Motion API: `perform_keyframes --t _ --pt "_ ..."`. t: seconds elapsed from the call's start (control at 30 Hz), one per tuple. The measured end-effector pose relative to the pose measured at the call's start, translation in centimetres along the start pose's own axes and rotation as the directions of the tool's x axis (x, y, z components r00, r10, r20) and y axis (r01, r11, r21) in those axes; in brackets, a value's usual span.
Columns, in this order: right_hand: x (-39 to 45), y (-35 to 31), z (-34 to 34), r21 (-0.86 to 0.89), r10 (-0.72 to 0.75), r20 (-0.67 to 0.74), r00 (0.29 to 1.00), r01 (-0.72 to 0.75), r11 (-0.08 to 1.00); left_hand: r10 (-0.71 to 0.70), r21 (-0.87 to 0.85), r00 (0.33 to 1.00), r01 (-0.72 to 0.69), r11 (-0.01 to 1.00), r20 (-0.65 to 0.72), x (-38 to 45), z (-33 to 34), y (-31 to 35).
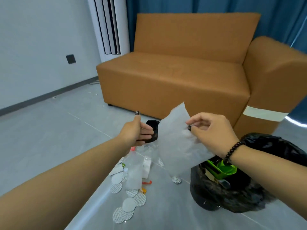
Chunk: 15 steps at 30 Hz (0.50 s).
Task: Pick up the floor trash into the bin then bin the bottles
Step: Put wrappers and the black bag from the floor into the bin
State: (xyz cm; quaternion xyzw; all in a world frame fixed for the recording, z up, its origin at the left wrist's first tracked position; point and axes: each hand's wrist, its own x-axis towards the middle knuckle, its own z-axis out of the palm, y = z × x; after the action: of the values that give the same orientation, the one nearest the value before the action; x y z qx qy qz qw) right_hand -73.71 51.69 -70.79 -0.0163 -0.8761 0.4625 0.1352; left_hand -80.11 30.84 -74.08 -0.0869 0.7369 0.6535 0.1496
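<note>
My right hand (211, 131) pinches a translucent white plastic bag (176, 143) and holds it up just left of the bin (232, 193), which is lined with a black bag and holds green packaging (221, 168). My left hand (136, 130) reaches forward with straight fingers, touching a black object (153, 128) behind the bag. On the floor below lie several round white foil seals (127, 203), clear plastic wrappers (134, 171), small orange bits (147, 182) and a crumpled scrap (176, 180). No bottles are in view.
An orange sofa (182, 72) stands straight ahead with its armrest (274, 80) at the right, above the bin. A white standing air conditioner (109, 27) and blue curtains (216, 5) are behind it. Grey floor (41, 138) stretches left to the wall.
</note>
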Motion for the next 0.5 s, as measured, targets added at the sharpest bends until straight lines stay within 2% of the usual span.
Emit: perform_keyframes --t 0.1,0.23,0.3,0.4,0.5 --pt "-2.1 -1.0 -2.1 0.089 -0.005 0.011 1.0 0.004 0.996 0.061 0.006 0.994 -0.061 0.998 0.088 -3.3 0.2 2.2" --pt "-4.1 -2.4 -4.0 0.396 0.111 0.078 0.991 -0.133 0.908 0.151 0.181 0.973 -0.183 0.966 0.173 -7.4 0.1 3.6" --pt "-4.8 -3.3 -4.6 0.49 0.131 0.148 0.98 -0.187 0.851 0.222 0.251 0.938 -0.29 0.924 0.268 -8.8 -0.3 3.5" --pt "-5.8 -4.9 -5.6 0.579 0.112 0.227 0.967 -0.227 0.783 0.295 0.262 0.854 -0.43 0.864 0.429 -10.2 -1.0 3.9" --pt "-6.4 -5.9 -6.1 0.656 0.072 0.26 0.963 -0.231 0.718 0.333 0.209 0.804 -0.48 0.852 0.493 -10.8 -1.2 4.9"
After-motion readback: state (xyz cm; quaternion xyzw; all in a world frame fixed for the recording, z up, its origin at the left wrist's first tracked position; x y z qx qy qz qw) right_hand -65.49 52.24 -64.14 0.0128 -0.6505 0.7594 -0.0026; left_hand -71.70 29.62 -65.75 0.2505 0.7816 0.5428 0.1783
